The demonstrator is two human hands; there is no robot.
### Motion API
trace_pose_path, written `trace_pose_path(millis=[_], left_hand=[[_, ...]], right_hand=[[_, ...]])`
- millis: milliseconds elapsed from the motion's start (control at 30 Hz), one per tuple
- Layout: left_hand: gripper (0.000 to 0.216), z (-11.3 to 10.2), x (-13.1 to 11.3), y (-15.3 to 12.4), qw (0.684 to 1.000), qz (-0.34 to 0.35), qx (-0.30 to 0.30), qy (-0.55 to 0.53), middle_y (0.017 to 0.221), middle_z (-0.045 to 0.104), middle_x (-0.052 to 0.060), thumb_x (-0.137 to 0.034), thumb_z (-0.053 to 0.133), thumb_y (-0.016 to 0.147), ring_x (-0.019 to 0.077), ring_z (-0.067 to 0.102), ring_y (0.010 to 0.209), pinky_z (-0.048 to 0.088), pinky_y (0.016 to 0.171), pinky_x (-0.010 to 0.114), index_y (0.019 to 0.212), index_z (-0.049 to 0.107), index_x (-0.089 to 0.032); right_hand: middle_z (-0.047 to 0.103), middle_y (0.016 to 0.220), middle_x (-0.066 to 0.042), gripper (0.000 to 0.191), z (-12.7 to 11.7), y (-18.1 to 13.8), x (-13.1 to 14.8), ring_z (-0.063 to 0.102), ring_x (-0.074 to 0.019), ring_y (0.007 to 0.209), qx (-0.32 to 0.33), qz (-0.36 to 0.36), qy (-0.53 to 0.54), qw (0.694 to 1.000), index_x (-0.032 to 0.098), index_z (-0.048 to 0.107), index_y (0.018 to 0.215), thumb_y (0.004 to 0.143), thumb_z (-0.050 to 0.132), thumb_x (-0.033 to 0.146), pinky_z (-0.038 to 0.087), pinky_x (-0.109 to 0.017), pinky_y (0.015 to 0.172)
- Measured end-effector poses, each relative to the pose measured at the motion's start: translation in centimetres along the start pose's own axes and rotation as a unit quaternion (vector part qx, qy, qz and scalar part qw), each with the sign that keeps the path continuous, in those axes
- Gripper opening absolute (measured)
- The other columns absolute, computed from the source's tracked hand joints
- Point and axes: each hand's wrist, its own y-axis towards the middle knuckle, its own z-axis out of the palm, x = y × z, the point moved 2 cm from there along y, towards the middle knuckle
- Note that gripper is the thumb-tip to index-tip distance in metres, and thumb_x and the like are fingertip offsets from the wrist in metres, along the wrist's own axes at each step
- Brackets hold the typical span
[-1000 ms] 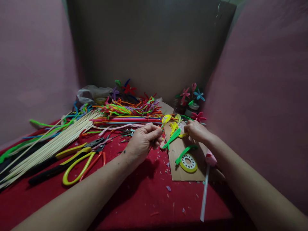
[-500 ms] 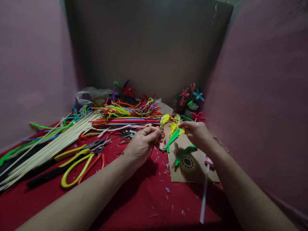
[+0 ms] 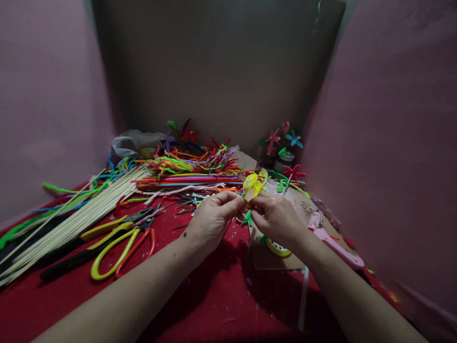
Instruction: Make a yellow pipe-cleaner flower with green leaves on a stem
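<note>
My left hand (image 3: pixel 210 221) is closed in a pinch around the dark thin stem of a yellow pipe-cleaner flower (image 3: pixel 252 182). Right up against it, my right hand (image 3: pixel 276 216) pinches at the base of the yellow petals, its fingertips touching or nearly touching the left ones. What exactly sits between the right fingertips is partly hidden. Below the hands, green pipe-cleaner leaves (image 3: pixel 247 218) lie by a piece of cardboard (image 3: pixel 262 263). A yellow-rimmed tape roll (image 3: pixel 278 248) rests on that cardboard, partly behind my right hand.
Pliers (image 3: pixel 123 226), scissors with yellow and red handles (image 3: pixel 98 267) and a bundle of wooden sticks (image 3: pixel 76 216) lie to the left. Pipe cleaners (image 3: pixel 200 162) are heaped at the back. On the right are a pink glue gun (image 3: pixel 335 245) and a translucent stick (image 3: pixel 303 302).
My right hand has moved left and down from the cardboard's far part to meet my left hand. More yellow petals now show together above the fingers. The glue gun has come into view.
</note>
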Motion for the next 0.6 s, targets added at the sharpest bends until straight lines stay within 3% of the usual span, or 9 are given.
trace_pose_path(millis=[100, 167, 200, 267, 333, 433, 600], left_hand=[[0.012, -0.2, -0.4, 0.3, 0.998, 0.004, -0.026, -0.064, 0.063, 0.061, 0.0, -0.022, 0.069, 0.071, 0.0087, 0.055, 0.057, 0.044, 0.06, 0.021, 0.068, 0.062, -0.013], [0.011, -0.4, -0.8, 0.4, 0.994, -0.001, -0.049, -0.097, 0.062, 0.061, -0.001, -0.019, 0.07, 0.069, 0.0085, 0.056, 0.058, 0.045, 0.06, 0.02, 0.068, 0.061, -0.013], [0.011, -0.5, -0.9, 0.5, 0.992, -0.006, -0.059, -0.111, 0.062, 0.061, -0.001, -0.017, 0.07, 0.068, 0.0083, 0.057, 0.058, 0.046, 0.06, 0.019, 0.067, 0.06, -0.013], [0.01, -0.7, -1.0, 0.5, 0.989, -0.016, -0.07, -0.132, 0.064, 0.061, -0.001, -0.014, 0.069, 0.069, 0.008, 0.058, 0.059, 0.047, 0.06, 0.018, 0.068, 0.06, -0.013], [0.009, -0.8, -0.9, 0.6, 0.987, -0.023, -0.068, -0.142, 0.065, 0.061, -0.001, -0.013, 0.069, 0.069, 0.0075, 0.058, 0.058, 0.048, 0.057, 0.018, 0.068, 0.06, -0.012], [0.011, -0.9, -0.8, 0.6, 0.99, -0.036, -0.043, -0.129, 0.062, 0.059, -0.002, -0.016, 0.069, 0.07, 0.0076, 0.057, 0.051, 0.046, 0.047, 0.017, 0.071, 0.059, -0.013], [0.017, -0.9, -0.9, 0.4, 0.993, -0.102, 0.005, -0.064, 0.067, 0.062, 0.001, -0.023, 0.07, 0.071, 0.007, 0.054, 0.045, 0.039, 0.034, 0.015, 0.073, 0.057, -0.013]], right_hand=[[0.06, 0.089, -0.007, 0.022, 0.1, 0.2, -0.9, 0.052, -0.0214, 0.089, -0.077, -0.02, 0.125, 0.989, 0.021, 0.07, 0.087, 0.069, 0.058, 0.014, 0.04, -0.033, 0.078], [0.06, 0.095, -0.006, 0.025, 0.6, 0.4, -1.7, 0.052, -0.0213, 0.094, -0.074, -0.01, 0.26, 0.963, 0.022, 0.068, 0.09, 0.067, 0.063, 0.016, 0.04, -0.036, 0.083], [0.061, 0.095, -0.005, 0.026, 1.0, 0.5, -2.1, 0.054, -0.02, 0.093, -0.05, 0.009, 0.35, 0.935, 0.022, 0.067, 0.093, 0.067, 0.065, 0.018, 0.041, -0.035, 0.082], [0.065, 0.089, -0.003, 0.028, 1.8, 0.5, -2.7, 0.058, -0.0161, 0.082, 0.001, 0.051, 0.523, 0.851, 0.021, 0.065, 0.094, 0.067, 0.069, 0.023, 0.044, -0.032, 0.076], [0.066, 0.076, -0.001, 0.024, 2.2, 0.4, -3.1, 0.059, -0.0127, 0.068, 0.017, 0.079, 0.631, 0.772, 0.018, 0.065, 0.089, 0.066, 0.071, 0.026, 0.045, -0.029, 0.069], [0.064, 0.062, 0.0, 0.016, 2.1, 0.3, -3.5, 0.056, -0.0101, 0.055, 0.001, 0.101, 0.685, 0.722, 0.015, 0.067, 0.077, 0.065, 0.071, 0.024, 0.043, -0.026, 0.059], [0.055, 0.049, 0.003, 0.012, 1.2, 0.4, -4.0, 0.046, -0.0075, 0.042, 0.046, 0.126, 0.712, 0.69, 0.013, 0.066, 0.074, 0.062, 0.066, 0.017, 0.033, -0.023, 0.045]])
